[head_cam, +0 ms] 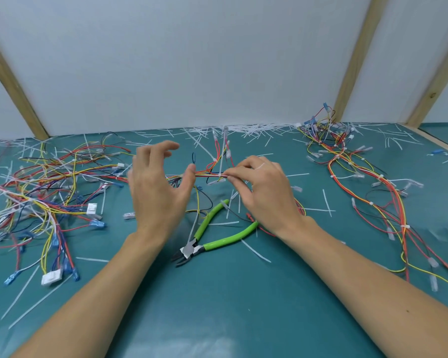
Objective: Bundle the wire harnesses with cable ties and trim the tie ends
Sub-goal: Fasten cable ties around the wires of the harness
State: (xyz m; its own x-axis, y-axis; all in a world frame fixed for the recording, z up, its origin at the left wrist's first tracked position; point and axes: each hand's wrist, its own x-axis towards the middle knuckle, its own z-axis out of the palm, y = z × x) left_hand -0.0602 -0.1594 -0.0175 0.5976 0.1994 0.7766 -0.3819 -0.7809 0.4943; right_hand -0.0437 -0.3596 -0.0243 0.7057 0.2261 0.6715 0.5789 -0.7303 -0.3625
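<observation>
A thin harness of red, yellow and blue wires runs level between my hands above the teal table. My right hand pinches the harness at its right end with thumb and forefinger. A white cable tie sits on the harness just left of that pinch, its long tail standing upward. My left hand hovers at the harness's left part with fingers spread and slightly blurred; its thumb tip is at the wires. Green-handled flush cutters lie on the table below the hands, jaws toward me.
A tangle of loose harnesses with blue and white connectors fills the left of the table. Tied harnesses lie along the right. Cut white tie ends litter the back edge by the white wall. Wooden posts stand at both sides.
</observation>
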